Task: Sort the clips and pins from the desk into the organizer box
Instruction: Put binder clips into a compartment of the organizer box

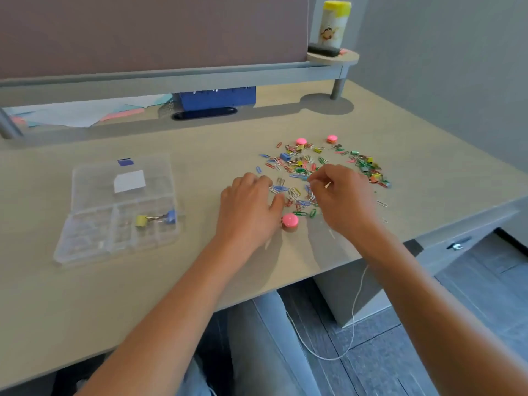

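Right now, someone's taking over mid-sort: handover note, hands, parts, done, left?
Left hand: fingers curled down on the near edge of the clip pile; no visible grip on any item.
Right hand: pinches a small item over the pile; too small to identify.
Organizer box: open, left of the hands; a yellow binder clip and a blue binder clip share one near compartment.
Left: nearly all the paper clips, binder clips and three pink pins, one beside the left thumb.

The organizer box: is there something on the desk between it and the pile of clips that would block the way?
Nothing visible blocks it. The desk surface between the pile of clips and the organizer box is bare. Only the left hand rests at the pile's near-left edge, and the box lies open.
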Tool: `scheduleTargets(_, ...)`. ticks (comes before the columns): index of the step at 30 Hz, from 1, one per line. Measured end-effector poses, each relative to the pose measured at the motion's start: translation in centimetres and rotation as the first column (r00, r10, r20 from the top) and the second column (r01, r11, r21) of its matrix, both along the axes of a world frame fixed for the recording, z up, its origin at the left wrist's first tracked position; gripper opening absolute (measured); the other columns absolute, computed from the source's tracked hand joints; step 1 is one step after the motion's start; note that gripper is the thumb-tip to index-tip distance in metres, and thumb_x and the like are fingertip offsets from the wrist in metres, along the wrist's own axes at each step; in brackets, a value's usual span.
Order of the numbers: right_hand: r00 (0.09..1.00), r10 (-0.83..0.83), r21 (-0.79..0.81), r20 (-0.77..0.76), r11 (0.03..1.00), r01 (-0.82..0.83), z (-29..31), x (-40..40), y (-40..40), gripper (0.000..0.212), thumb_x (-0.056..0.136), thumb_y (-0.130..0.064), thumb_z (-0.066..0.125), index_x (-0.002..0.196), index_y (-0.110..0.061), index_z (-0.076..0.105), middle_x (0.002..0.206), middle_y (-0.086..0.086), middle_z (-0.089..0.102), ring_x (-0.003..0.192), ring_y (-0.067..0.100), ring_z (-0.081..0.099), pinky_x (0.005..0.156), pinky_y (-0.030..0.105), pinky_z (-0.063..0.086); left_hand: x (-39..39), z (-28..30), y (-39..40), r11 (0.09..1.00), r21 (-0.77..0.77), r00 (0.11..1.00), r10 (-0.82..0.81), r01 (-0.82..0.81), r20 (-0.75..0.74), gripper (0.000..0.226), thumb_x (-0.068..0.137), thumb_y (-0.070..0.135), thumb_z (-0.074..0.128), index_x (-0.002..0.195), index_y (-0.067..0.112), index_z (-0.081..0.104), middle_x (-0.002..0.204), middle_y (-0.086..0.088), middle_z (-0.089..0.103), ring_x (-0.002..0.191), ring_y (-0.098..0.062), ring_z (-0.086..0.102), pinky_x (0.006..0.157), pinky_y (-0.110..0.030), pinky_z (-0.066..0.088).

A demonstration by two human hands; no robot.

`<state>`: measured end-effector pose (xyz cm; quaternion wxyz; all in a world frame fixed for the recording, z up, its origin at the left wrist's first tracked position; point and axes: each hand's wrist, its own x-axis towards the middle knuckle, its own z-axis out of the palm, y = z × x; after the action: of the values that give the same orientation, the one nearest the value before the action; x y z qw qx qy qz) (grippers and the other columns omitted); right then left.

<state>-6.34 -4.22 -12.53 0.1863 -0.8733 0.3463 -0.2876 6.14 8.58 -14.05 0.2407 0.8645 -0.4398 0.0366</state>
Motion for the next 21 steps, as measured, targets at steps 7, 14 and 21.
scheduleTargets(7, 0.996, -0.058, 0.146, -0.062, 0.987, 0.066, 0.0, 1.9, -6.1, 0.020, 0.093, -0.024, 0.062, 0.109, -0.022, 0.074, 0.098, -0.008, 0.070, 0.092, 0.015, 0.064, 0.074, 0.030, 0.051, 2.0, 1.6, -7.4, 1.000, 0.009, 1.000, 0.012, -0.012, 0.013, 0.042, 0.096, 0.043, 0.054, 0.127, 0.015, 0.060, 0.124, -0.004, 0.059, 0.116, -0.026, 0.053, 0.092, -0.043, 0.044)
scheduleTargets(14, 0.989, -0.016, 0.151, -0.148, 0.988, 0.039, -0.3, 8.5, -12.9, 0.031, 0.091, -0.029, 0.066, 0.119, -0.019, 0.072, 0.109, 0.000, 0.072, 0.098, 0.022, 0.066, 0.085, 0.036, 0.055, 5.9, 1.1, -13.3, 0.992, 0.081, 0.993, 0.090, -0.096, 0.074, 0.038, 0.096, 0.040, 0.057, 0.123, 0.014, 0.065, 0.118, -0.007, 0.061, 0.113, -0.028, 0.050, 0.089, -0.042, 0.042)
scheduleTargets(21, 0.968, -0.060, 0.113, -0.242, 0.990, 0.089, -1.6, 12.6, -15.8, 0.030, 0.086, -0.043, 0.070, 0.093, -0.015, 0.073, 0.090, 0.006, 0.072, 0.082, 0.027, 0.067, 0.076, 0.038, 0.058, 7.4, -0.6, -15.5, 0.989, 0.098, 0.991, 0.101, -0.110, 0.090, 0.031, 0.094, 0.039, 0.060, 0.113, 0.015, 0.069, 0.110, -0.007, 0.063, 0.108, -0.028, 0.050, 0.083, -0.041, 0.041)
